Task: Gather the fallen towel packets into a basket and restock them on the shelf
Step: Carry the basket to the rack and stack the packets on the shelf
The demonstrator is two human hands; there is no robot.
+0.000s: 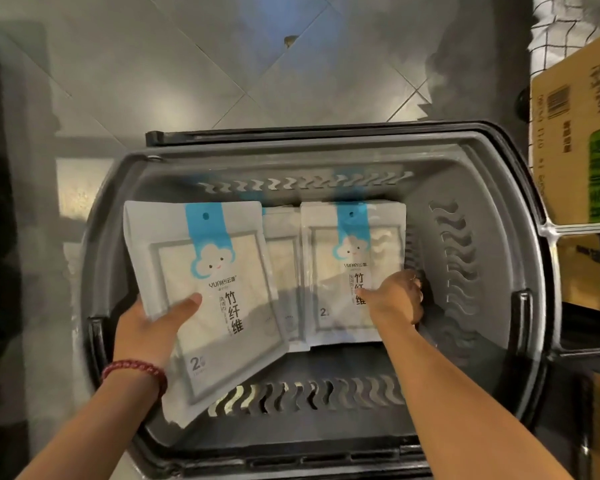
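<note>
Head view, looking down into the grey basket [326, 152]

At the basket's left side, the left hand [153, 327], with a red bead bracelet [136, 370] on its wrist, grips the left packet [215, 289]. The thumb lies across the packet's face and the fingers are hidden beneath it. This white towel packet, printed with a blue strip and a cloud figure, is tilted. Its top edge lies over the basket's interior and its lower corner reaches toward the basket's near wall.

In the middle of the basket, the middle packet [281, 271] lies flat on the bottom, partly covered by its neighbours on either side.

Toward the basket's right side, the right packet [347, 271] lies flat, with the same blue strip and cloud on top. The right hand [395, 299] holds it at its right edge, thumb on the face and fingers curled round the edge next to the basket's slotted right wall.

Beyond the basket's right rim stands a cardboard box [575, 133]. Past the basket's far rim there is grey tiled floor [222, 64].
</note>
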